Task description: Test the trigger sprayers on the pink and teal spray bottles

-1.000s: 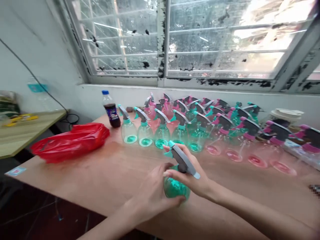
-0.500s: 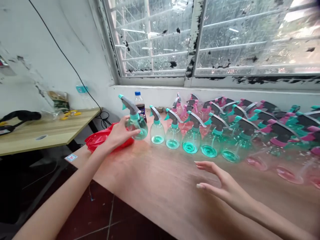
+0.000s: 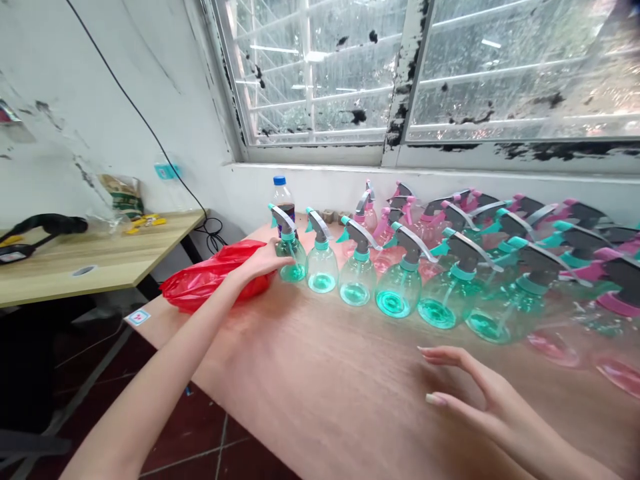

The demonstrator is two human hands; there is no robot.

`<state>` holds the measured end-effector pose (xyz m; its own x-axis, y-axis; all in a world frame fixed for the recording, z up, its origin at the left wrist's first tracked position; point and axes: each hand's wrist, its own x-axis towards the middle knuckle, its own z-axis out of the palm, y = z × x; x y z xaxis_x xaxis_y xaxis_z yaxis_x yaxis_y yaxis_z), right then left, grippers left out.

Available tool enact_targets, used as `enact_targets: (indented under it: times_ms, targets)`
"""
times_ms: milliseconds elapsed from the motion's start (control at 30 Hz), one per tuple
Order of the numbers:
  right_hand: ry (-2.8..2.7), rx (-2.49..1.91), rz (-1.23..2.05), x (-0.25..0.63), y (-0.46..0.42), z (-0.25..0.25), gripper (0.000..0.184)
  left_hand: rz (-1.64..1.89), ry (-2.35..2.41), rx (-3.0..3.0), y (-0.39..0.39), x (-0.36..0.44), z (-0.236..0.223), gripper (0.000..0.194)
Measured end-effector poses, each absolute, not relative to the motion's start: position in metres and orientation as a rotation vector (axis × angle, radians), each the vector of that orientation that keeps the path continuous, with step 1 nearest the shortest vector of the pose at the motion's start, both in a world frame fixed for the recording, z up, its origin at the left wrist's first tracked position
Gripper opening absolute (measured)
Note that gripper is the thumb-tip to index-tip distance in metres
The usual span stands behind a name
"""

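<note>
At the left end of a row of clear green spray bottles, my left hand (image 3: 270, 259) is closed around a spray bottle (image 3: 287, 230) with a teal and grey trigger head. That bottle stands upright on the table, close beside another green spray bottle (image 3: 321, 270). More of the row continues to the right, including a green spray bottle (image 3: 399, 293) and a larger-looking one (image 3: 510, 310) nearer to me. My right hand (image 3: 475, 387) hovers low over the table in front of the row, thumb and fingers apart, holding nothing.
Pink spray bottles (image 3: 620, 293) and more green ones crowd the table's right and back. A red plastic bag (image 3: 200, 283) lies at the left corner. A dark drink bottle (image 3: 284, 195) with a blue cap stands behind. A second desk (image 3: 115, 260) is at left.
My left hand has lowered the spray bottle from a tilted, raised pose to upright at the row's left end. My right hand stays open. The camera view has shifted slightly.
</note>
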<state>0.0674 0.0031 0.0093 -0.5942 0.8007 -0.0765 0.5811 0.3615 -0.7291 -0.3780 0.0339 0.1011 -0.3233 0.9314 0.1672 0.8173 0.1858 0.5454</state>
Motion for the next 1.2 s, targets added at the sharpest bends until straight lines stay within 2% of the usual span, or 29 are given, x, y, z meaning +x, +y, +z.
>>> enact_targets:
  times_ms: [100, 233, 333, 400, 467, 600, 700, 1000, 1200]
  targets:
    - [-2.334, -1.206, 1.068, 0.065, 0.002, 0.009, 0.053, 0.85, 2.234, 1.758, 0.029, -0.374, 0.108, 0.052]
    - [-2.362, -1.212, 1.025, 0.068, 0.001, 0.007, 0.052, 1.057, 2.362, 1.82, 0.009, -0.356, 0.111, 0.066]
    - [-2.363, -1.226, 1.002, 0.073, 0.003, 0.004, 0.052, 1.296, 2.567, 1.752, -0.01, -0.328, 0.102, 0.049]
    - [-2.348, -1.225, 1.0, 0.074, 0.003, 0.002, 0.052, 1.312, 2.593, 1.787, -0.016, -0.306, 0.092, 0.038]
    - [-2.329, -1.212, 1.009, 0.074, 0.001, 0.002, 0.05, 1.222, 2.573, 1.881, -0.014, -0.287, 0.083, 0.038]
    - [-2.33, -1.171, 0.991, 0.076, -0.005, 0.006, 0.047, 1.023, 2.615, 1.971, 0.007, -0.27, 0.075, 0.054]
    - [-2.347, -1.13, 0.949, 0.08, -0.009, 0.009, 0.043, 0.893, 2.711, 1.927, 0.021, -0.269, 0.077, 0.059]
    - [-2.326, -1.043, 0.932, 0.078, -0.018, 0.02, 0.037, 0.546, 2.893, 1.804, 0.013, -0.254, 0.1, 0.053]
    - [-2.326, -0.775, 1.034, 0.047, -0.025, 0.029, 0.034, 0.381, 2.886, 1.837, -0.018, -0.246, 0.116, 0.047]
